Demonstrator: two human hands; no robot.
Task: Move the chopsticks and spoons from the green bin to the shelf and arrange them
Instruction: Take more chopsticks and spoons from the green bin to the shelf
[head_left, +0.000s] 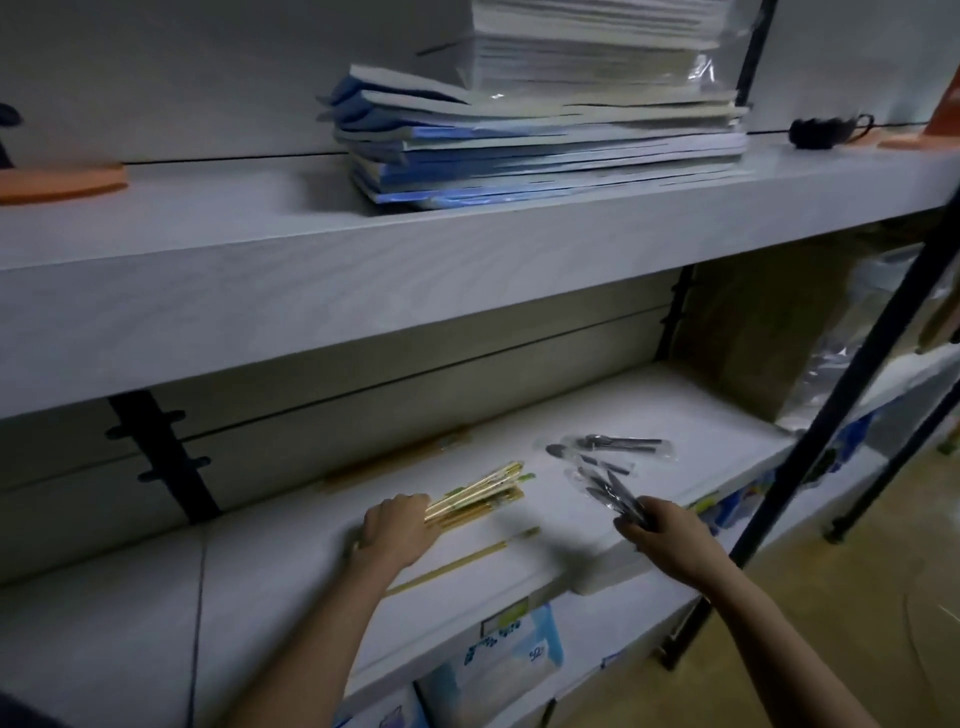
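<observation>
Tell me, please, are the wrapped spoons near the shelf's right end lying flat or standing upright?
Lying flat: the wrapped spoons rest on their sides on the shelf, ahead of the right hand.

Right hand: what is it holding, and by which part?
The right hand grips a bundle of wrapped dark spoons by the end nearest the person.
</observation>
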